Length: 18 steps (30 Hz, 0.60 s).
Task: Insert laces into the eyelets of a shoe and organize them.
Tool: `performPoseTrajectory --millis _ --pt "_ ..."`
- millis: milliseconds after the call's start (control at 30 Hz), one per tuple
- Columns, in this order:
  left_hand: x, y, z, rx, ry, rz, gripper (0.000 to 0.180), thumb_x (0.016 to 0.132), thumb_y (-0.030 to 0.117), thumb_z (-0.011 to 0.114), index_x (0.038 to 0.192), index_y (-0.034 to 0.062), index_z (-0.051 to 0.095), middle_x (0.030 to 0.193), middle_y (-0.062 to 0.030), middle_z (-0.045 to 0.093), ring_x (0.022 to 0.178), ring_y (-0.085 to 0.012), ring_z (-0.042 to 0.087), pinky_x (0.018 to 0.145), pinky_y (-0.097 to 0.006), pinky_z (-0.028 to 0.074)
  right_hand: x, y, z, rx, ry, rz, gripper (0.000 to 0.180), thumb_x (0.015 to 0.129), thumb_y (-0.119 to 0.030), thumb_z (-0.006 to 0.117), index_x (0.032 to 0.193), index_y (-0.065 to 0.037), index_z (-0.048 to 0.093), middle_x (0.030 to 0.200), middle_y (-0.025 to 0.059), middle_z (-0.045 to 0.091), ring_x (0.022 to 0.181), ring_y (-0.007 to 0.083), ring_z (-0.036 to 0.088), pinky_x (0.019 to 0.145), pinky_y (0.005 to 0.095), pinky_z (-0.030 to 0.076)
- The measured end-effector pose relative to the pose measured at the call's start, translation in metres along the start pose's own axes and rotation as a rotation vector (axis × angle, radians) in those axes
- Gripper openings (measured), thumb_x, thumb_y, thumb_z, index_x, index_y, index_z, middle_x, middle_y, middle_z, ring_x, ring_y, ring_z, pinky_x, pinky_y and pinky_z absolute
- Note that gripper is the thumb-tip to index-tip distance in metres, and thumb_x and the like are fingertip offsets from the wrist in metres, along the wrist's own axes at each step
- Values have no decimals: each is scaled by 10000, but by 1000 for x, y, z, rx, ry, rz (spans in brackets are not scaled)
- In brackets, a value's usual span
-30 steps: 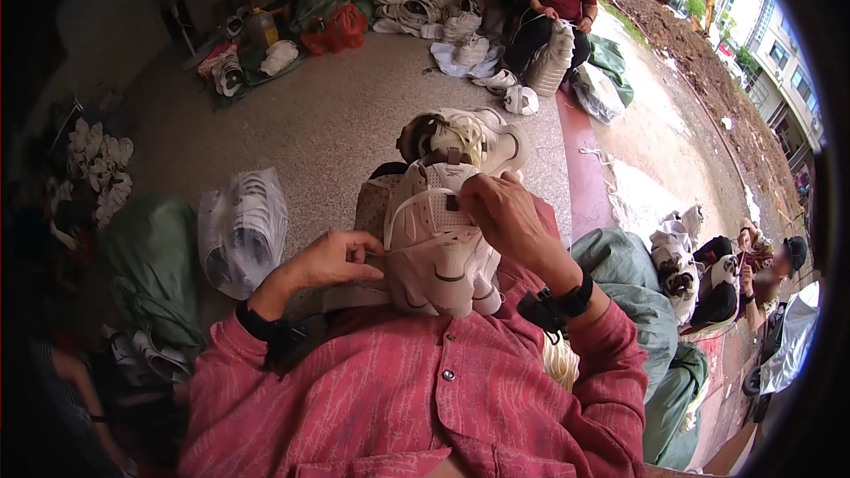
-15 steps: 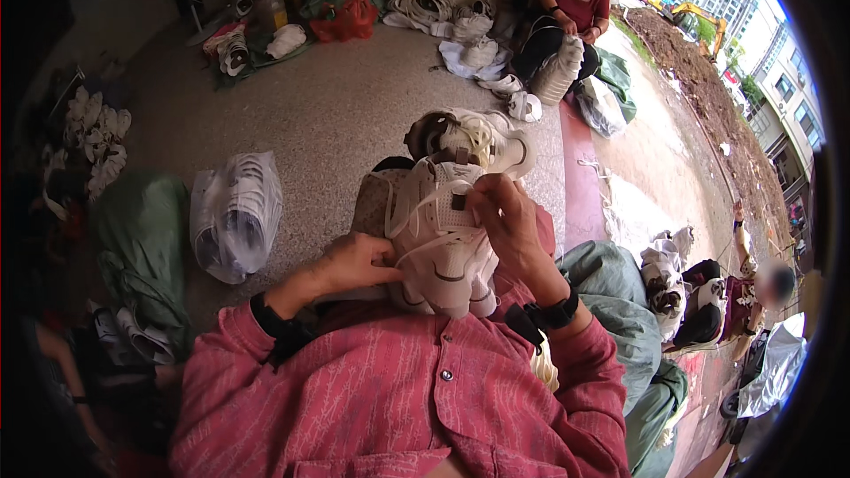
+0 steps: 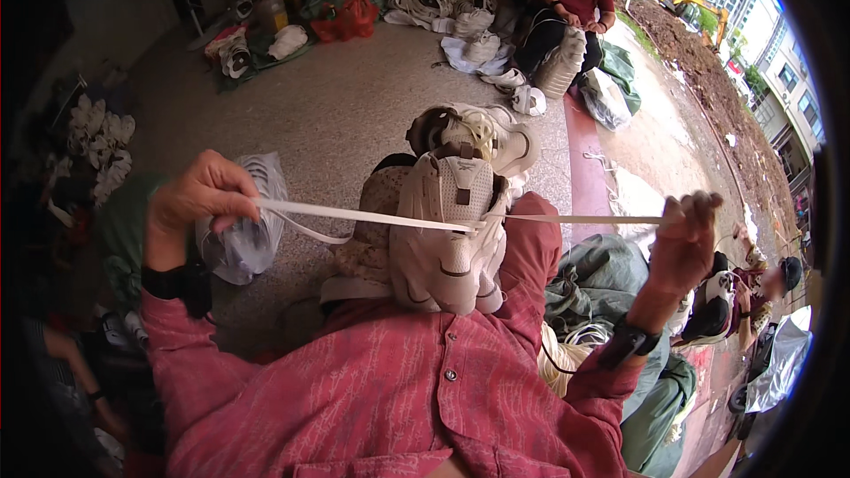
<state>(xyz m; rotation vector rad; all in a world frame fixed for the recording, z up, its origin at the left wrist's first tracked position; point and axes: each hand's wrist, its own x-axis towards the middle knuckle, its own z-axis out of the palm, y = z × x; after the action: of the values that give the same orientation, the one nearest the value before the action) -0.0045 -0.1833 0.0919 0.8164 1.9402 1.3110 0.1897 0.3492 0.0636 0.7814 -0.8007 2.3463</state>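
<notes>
A white flat shoelace point(image 3: 372, 215) stretches nearly level across the shoe upper point(image 3: 434, 230) in my lap. My left hand point(image 3: 199, 199) pinches one side of it, out to the left. Far to the right, my right hand point(image 3: 686, 243) is closed on the other side, its fingers slightly blurred. The lace meets at the middle of the pale upper, which has a perforated tongue with a dark tab. Beyond it rest more stacked uppers point(image 3: 482, 137), beige with brown collars. A loose lace end loops below my left hand.
A clear plastic bag of uppers point(image 3: 252, 248) stands on the floor at left. Green sacks point(image 3: 598, 279) and a bundle of pale laces point(image 3: 575, 350) lie at my right. A co-worker point(image 3: 575, 0) sits far back with stacked uppers; another person is at far right.
Both hands have moved from the shoe upper out to opposite sides, drawing the lace straight between them. The upper stays in my lap.
</notes>
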Motion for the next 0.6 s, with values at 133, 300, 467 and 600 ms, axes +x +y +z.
performPoseTrajectory --millis 133,300,467,600 --pt "-18 -34 -45 189 481 -176 132 918 120 641 898 -6 673 612 -48 633 456 -88 581 415 -183 414 -43 -85 -34 -342 14 -175 255 893 -7 514 1146 -19 487 904 25 446 831 159 425 890 338 340" --pt "-26 -64 -60 54 918 115 194 958 215 606 998 30 651 845 -92 709 645 -115 660 551 -201 482 -79 -88 -32 -1315 546 373 263 965 -175 549 1117 37 569 834 53 610 742 151 565 749 305 473" --pt "-20 -27 -57 -167 1015 679 264 993 204 557 1188 36 617 1195 -133 658 1126 -199 625 945 -303 471 -72 -31 -68 -1574 356 464 121 891 -32 647 1003 5 673 842 48 684 774 90 620 692 250 488" --pt "-80 34 -54 -375 592 1131 292 1002 136 517 1250 -7 572 1237 -148 630 1208 -252 543 1026 -327 415 -22 48 -13 -1647 -260 374 187 845 12 675 1030 -13 670 855 35 641 725 105 582 644 254 470"
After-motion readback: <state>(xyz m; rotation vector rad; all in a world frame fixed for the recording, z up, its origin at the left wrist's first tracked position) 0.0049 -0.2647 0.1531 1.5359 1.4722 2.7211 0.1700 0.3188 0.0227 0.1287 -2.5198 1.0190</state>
